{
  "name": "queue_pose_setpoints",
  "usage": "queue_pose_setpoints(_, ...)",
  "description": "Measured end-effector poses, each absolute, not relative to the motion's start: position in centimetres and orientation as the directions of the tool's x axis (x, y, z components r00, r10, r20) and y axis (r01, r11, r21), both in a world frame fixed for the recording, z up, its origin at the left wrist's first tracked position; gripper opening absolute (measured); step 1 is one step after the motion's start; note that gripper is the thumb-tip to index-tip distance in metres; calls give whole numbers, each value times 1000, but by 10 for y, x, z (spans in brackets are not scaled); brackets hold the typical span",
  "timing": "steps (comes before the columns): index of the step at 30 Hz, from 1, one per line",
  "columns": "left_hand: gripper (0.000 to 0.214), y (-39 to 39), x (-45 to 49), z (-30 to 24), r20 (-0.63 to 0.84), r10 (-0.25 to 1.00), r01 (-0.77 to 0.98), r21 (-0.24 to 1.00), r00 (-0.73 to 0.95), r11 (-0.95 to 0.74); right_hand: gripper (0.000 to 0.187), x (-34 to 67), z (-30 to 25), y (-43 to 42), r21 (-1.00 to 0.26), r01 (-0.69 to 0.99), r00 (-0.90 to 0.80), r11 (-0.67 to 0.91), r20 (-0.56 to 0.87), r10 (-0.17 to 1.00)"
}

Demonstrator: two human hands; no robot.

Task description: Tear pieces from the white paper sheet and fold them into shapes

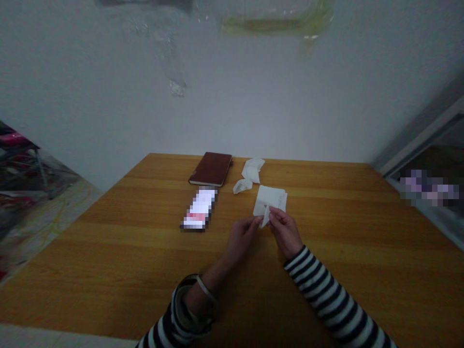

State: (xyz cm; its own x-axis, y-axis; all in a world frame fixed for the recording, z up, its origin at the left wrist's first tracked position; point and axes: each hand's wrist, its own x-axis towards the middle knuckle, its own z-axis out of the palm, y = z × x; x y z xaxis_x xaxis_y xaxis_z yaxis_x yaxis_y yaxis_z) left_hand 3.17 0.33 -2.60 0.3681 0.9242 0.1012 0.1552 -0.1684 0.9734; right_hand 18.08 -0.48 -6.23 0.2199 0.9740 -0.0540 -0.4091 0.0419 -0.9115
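Both of my hands meet over the middle of the wooden table (108, 251). My left hand (241, 239) and my right hand (286, 232) each pinch the near edge of a white tissue (270, 200), which is partly folded and lies flat beyond my fingers. A crumpled white tissue (250, 174) lies just behind it. Both sleeves are black-and-white striped, and a bangle sits on my left wrist.
A brown notebook (212, 169) lies shut at the table's far edge. A phone (199, 210) with a lit screen lies in front of it, left of my hands. A white wall rises behind the table; clutter stands at far left and a window frame at right.
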Motion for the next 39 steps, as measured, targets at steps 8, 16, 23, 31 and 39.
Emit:
queue_pose_setpoints(8, 29, 8, 34, -35, 19, 942, -21, 1000, 336, -12, 30, 174, -53, -11, -963, -249, 234, 108, 48, 971)
queue_pose_setpoints(16, 26, 8, 32, -41, 79, 967, 48, 994, 242, -93, 44, 169, -44, -18, -989, -91, 110, 113, 103, 989)
queue_pose_setpoints(23, 28, 8, 33, -42, 127, 951, 63, 987, 281, -151, 42, 175, -43, -15, -987, -84, 87, 136, 128, 988)
queue_pose_setpoints(31, 25, 8, 34, -45, 190, 931, 145, 959, 313, -244, 47, 175, -48, -13, -985, -107, 118, 134, 121, 986)
queue_pose_setpoints(39, 40, -3, 35, -41, 462, 813, 566, 587, 353, -579, 51, 166, -54, -15, -984, -9, 153, 180, 177, 972)
